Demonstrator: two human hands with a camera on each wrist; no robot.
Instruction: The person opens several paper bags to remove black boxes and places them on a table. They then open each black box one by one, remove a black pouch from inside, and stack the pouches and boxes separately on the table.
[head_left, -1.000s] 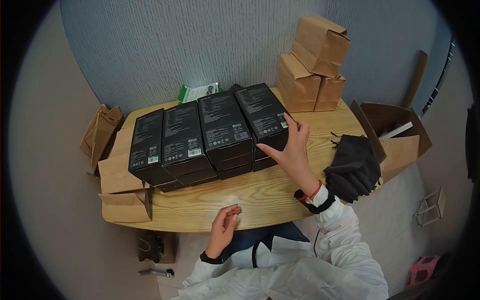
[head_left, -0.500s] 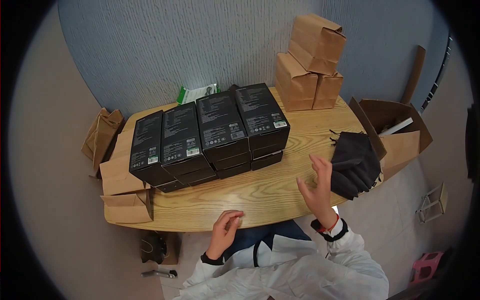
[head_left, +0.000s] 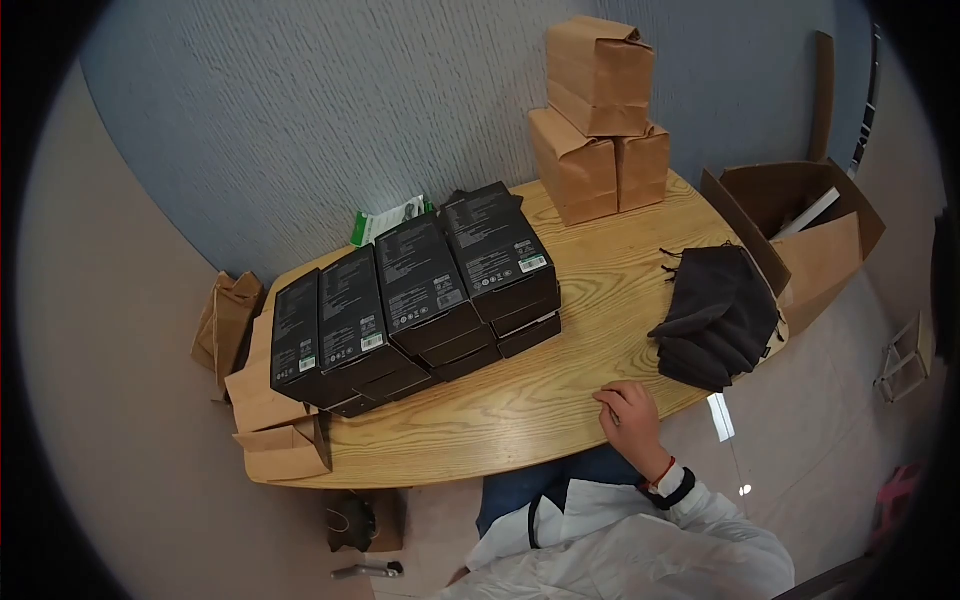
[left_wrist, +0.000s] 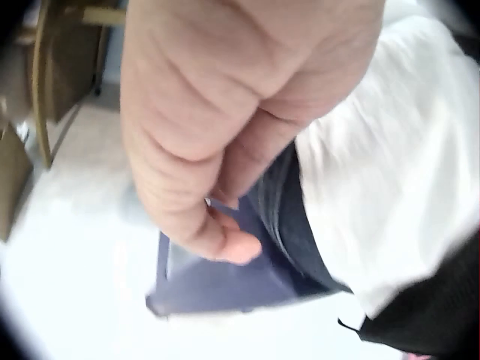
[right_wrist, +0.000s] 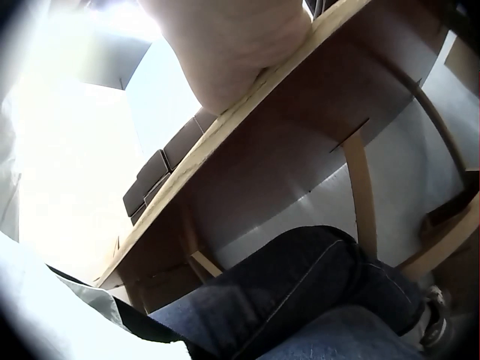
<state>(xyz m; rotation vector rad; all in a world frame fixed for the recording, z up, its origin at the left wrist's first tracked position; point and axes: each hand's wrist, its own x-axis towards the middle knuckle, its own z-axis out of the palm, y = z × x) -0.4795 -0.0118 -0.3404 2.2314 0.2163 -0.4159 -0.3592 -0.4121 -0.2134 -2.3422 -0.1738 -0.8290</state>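
Note:
My right hand (head_left: 631,422) hovers by the front edge of the wooden table, its fingers loosely bent and holding nothing. Nearest to it lies a dark grey drawstring pouch (head_left: 715,320). To its left, black printed boxes (head_left: 495,245) stand side by side in two layers. In the right wrist view the hand (right_wrist: 232,52) shows beside the table edge. Out of the head view, my left hand (left_wrist: 217,112) hangs low beside the white garment with loosely curled fingers and nothing in them.
Three brown paper bags (head_left: 585,165) are stacked at the back. Flattened brown paper bags (head_left: 283,452) lie at the table's left end. An open cardboard box (head_left: 830,255) stands at the right. Behind the black boxes is a green and white packet (head_left: 385,222).
The right hand has left the rightmost black box and come back to the table's front edge, its fingers relaxing. My left hand has dropped out of the head view, which has also tilted.

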